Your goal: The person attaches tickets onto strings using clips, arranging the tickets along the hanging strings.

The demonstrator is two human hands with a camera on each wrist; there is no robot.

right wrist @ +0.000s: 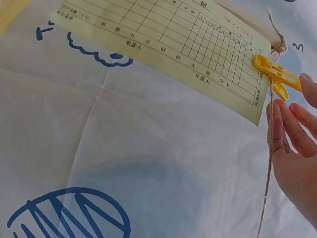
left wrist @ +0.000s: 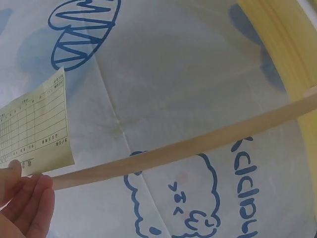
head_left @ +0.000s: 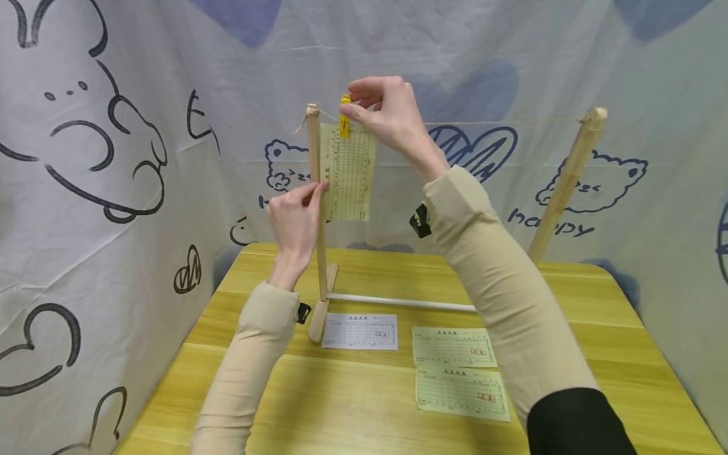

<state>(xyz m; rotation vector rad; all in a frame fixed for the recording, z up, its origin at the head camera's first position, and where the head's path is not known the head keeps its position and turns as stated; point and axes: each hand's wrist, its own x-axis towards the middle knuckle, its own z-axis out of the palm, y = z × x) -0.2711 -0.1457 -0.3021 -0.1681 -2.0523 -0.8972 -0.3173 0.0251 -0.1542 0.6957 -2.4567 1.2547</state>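
A pale yellow receipt slip (head_left: 351, 180) hangs on end from the twine (right wrist: 268, 183), beside the left wooden post (head_left: 314, 142). A yellow clothespin (right wrist: 271, 69) grips its upper edge at the string. The right hand (head_left: 392, 110) is at the clothespin's handles; in the right wrist view its thumb (right wrist: 309, 89) touches one handle, while the other fingers lie loosely extended just below. Lower down, the left hand (head_left: 296, 218) pinches the slip's left edge near the post. In the left wrist view, its thumb (left wrist: 11, 173) lies on the printed face.
On the wooden table (head_left: 352, 392) lie a white slip (head_left: 361, 332) and two pale yellow slips, one upper (head_left: 452, 346) and one lower (head_left: 461, 393). The frame has a right post (head_left: 569, 180) and a white bottom bar (head_left: 404, 303). Printed cloth (head_left: 364, 38) hangs behind.
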